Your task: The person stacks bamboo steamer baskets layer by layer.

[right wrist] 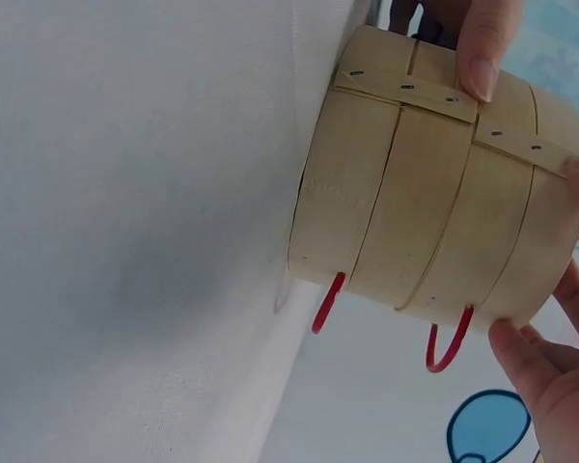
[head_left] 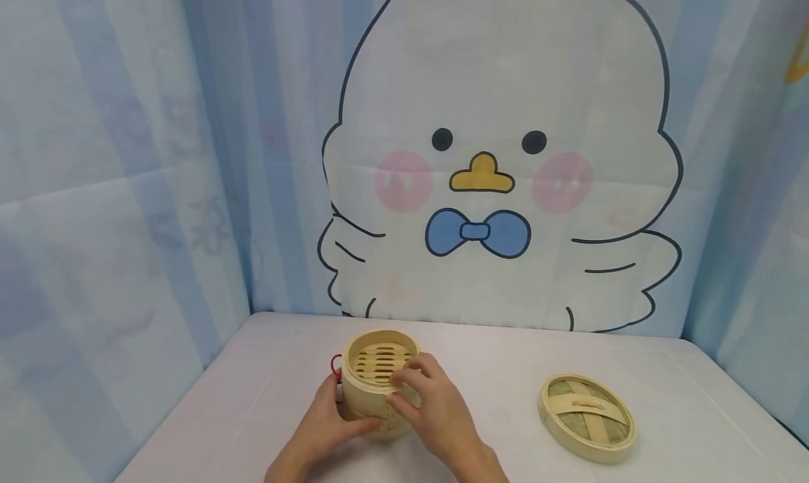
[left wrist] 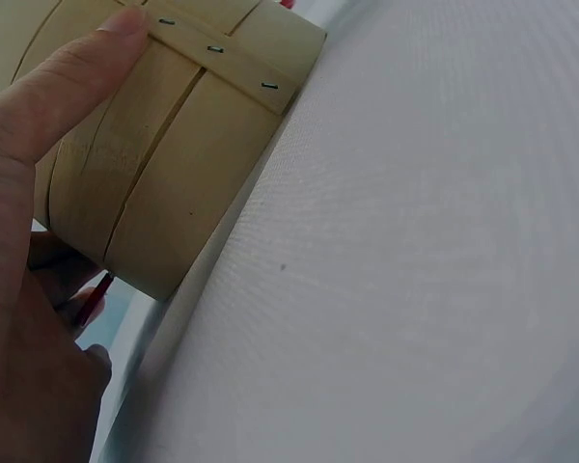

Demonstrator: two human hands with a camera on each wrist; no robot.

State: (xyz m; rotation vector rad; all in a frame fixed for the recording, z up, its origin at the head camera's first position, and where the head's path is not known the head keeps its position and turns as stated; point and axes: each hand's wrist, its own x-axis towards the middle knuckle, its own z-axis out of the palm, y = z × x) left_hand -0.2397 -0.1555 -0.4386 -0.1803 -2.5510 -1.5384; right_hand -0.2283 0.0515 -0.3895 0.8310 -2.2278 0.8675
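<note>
Steamer: matt wood, apparently smooth.

Pale-blue striped cloth walls, big white cartoon bird with blue bow tie, white-covered table

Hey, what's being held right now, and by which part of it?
The bamboo steamer: the left hand grips its side, the right hand holds it near the upper rim.

Table, white-covered. On it: one bamboo steamer, upright between the fingers of left hand and right hand. One round bamboo lid, right of those fingers, apart.
</note>
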